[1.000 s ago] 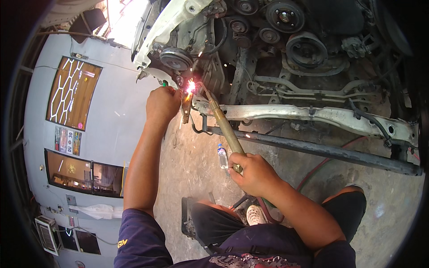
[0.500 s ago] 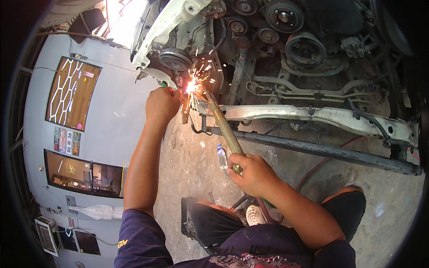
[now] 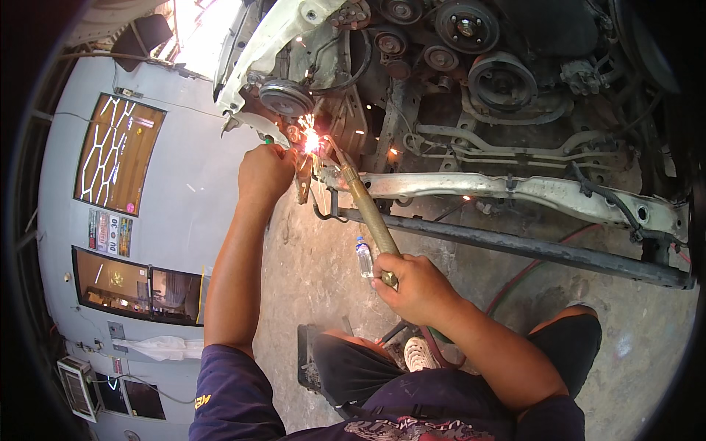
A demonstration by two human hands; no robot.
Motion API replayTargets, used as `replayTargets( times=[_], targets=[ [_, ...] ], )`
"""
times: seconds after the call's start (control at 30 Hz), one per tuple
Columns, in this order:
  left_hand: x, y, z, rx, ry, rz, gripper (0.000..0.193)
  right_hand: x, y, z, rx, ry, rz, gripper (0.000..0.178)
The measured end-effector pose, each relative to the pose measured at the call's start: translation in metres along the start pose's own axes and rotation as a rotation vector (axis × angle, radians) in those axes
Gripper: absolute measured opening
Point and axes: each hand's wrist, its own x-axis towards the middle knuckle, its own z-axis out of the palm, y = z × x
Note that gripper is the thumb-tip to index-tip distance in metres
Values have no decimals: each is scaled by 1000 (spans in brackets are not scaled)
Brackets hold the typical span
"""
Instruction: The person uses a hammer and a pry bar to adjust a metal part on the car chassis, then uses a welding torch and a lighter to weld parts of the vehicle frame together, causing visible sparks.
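My right hand (image 3: 418, 288) is wrapped round the lower end of a long brass gas torch (image 3: 370, 217). Its thin bent tip points up and left at a glaring bright spot (image 3: 312, 141), where sparks fly off a rusty metal bracket (image 3: 303, 187) at the car's front frame. Just left of the glow, my left hand (image 3: 266, 175) is closed, its fingertips pinched beside the bracket. A small green piece (image 3: 269, 140) shows at those fingers; what they hold is too hidden to name. The pale front crossmember (image 3: 478, 185) runs rightward from near the torch tip.
Engine pulleys (image 3: 502, 81) and pipes fill the open front of the car. A dark bar (image 3: 515, 246) runs below the crossmember. On the concrete floor stand a water bottle (image 3: 364, 257) and hoses (image 3: 507, 290). My legs are bent close beneath. A grey wall with windows is at left.
The spray of sparks has become smaller and tighter, with a few stray sparks farther right. The torch tip has shifted slightly up and left; both hands stay nearly in place.
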Motion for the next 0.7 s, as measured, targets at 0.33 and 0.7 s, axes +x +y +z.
replayTargets(
  times=[0.33, 0.7],
  targets=[
    [1, 3, 0, 27, -31, -24, 39, -1, -1, -1, 18, -5, -8, 14],
    [2, -1, 5, 6, 34, 7, 36, -3, -1, -2, 5, -2, -6, 15]
  ],
)
